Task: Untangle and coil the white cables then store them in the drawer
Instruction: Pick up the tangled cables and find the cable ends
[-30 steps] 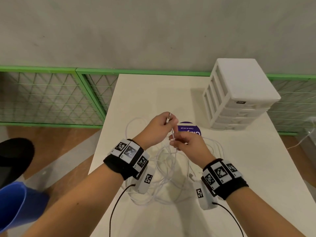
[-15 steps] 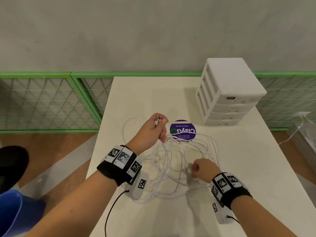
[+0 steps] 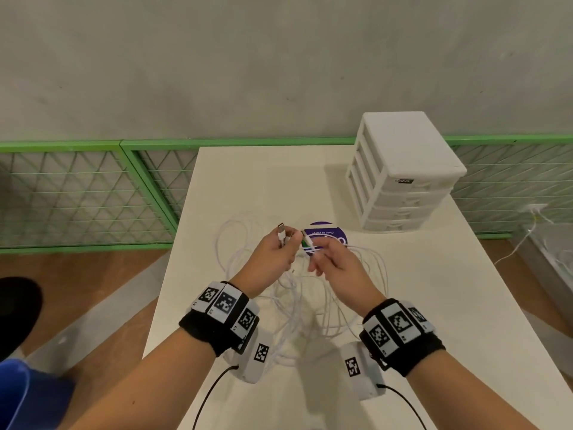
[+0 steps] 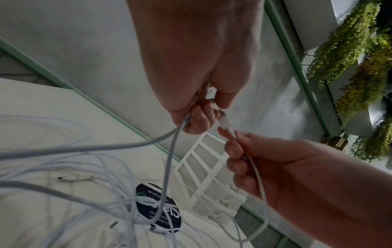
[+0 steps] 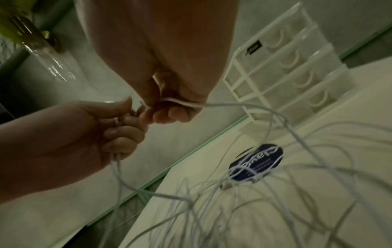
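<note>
1. The left hand [image 3: 273, 257], frame centre, has its grip closed on a USB plug [image 3: 281, 228] of the white cables [image 3: 297, 308].
2. The right hand [image 3: 333, 263] beside it pinches a second cable end [image 3: 308, 241]; the two ends are close together.
3. The tangle lies mid-worktop [image 3: 434, 290], short of the left edge.
4. The drawer unit [image 3: 400, 172], all drawers shut, stands upper right, with bare worktop between.
5. A purple sticker [image 3: 328, 232] lies beyond the hands.
</note>
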The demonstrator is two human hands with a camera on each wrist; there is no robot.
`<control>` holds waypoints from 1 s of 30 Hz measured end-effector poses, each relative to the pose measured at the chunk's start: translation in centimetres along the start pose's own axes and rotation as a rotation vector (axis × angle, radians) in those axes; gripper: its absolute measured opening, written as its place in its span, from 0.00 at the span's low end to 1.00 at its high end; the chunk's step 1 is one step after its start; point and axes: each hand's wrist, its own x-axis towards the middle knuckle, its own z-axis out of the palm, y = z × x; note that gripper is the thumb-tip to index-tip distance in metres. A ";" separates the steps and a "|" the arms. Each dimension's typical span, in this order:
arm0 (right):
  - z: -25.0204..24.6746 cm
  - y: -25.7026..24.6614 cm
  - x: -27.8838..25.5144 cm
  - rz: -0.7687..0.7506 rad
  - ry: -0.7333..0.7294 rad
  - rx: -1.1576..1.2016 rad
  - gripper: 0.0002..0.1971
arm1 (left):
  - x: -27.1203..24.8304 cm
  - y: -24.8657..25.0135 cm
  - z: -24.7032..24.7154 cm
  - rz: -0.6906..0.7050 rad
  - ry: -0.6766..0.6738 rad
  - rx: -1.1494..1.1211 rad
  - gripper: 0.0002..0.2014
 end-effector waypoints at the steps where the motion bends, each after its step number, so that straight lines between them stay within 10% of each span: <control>1: 0.5 -0.1 0.1 0.024 -0.014 0.041 0.09 | -0.2 -0.2 -0.1 -0.001 -0.005 -0.009 0.09; 12: 1.6 1.5 -0.2 0.171 -0.345 -0.109 0.08 | -2.1 -1.9 0.7 0.015 -0.131 0.175 0.07; 15: 1.6 1.3 -0.4 0.170 -0.436 -0.045 0.22 | -2.5 -1.8 1.4 0.014 -0.125 0.146 0.04; 22: 1.8 1.0 0.0 0.118 -0.346 0.160 0.12 | -1.6 -2.2 2.6 0.296 -0.081 0.693 0.19; 27: 1.2 1.5 0.1 0.089 -0.421 0.076 0.11 | -1.1 -1.9 -0.4 0.112 -0.004 0.228 0.13; 30: -0.1 2.3 0.2 0.051 -0.170 0.078 0.12 | -1.1 -1.2 -3.3 0.147 0.056 0.172 0.20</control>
